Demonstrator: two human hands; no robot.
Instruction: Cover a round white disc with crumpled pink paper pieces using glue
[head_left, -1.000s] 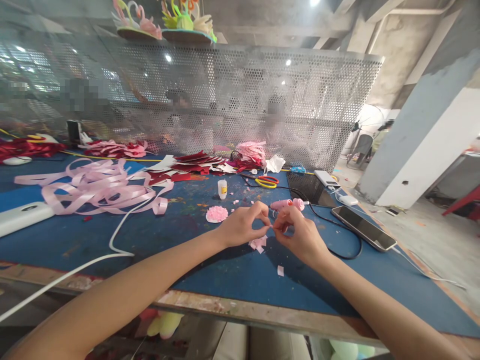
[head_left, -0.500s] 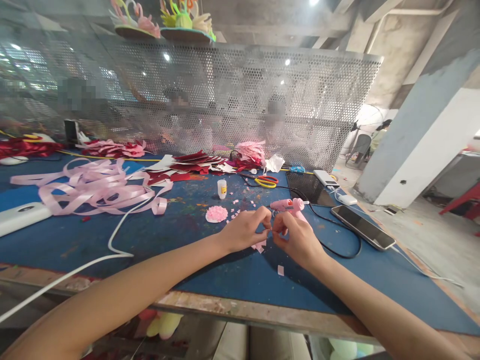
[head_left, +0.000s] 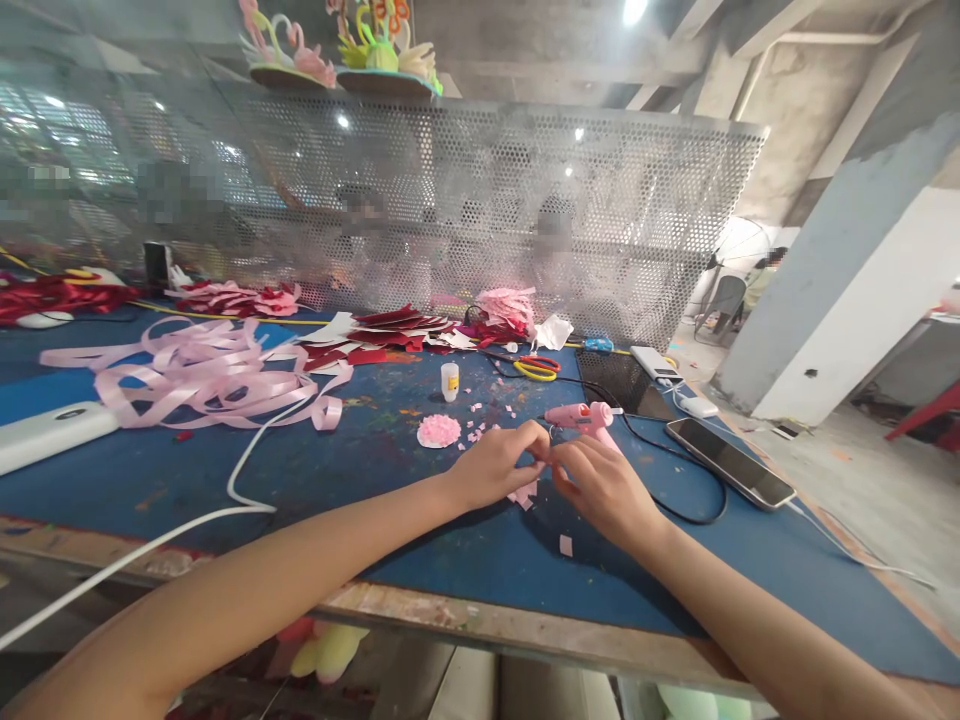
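Observation:
My left hand [head_left: 501, 466] and my right hand [head_left: 604, 487] meet at the fingertips above the blue table [head_left: 450, 545]. Both are pinched, and whatever lies between the fingertips is too small to make out. Pink paper pieces [head_left: 523, 494] lie just under my left fingers, and a single pink square [head_left: 565, 546] rests nearer the front edge. Behind my right hand is a pink glue gun [head_left: 570, 415]. A small pile of pink bits [head_left: 439, 431] on a white round sits left of my left hand, with a small white bottle [head_left: 450, 382] upright behind it.
Pink ribbon [head_left: 217, 385] and a white device [head_left: 56, 435] lie left. Red and white sheets [head_left: 382, 335] and scissors [head_left: 536, 368] are further back. A phone [head_left: 731, 463] and black cable are right. A perforated metal screen [head_left: 480, 200] stands behind.
The view has shifted slightly, so the table items appear a little further right. My right fingers have changed their bend and lie flatter against my left fingertips.

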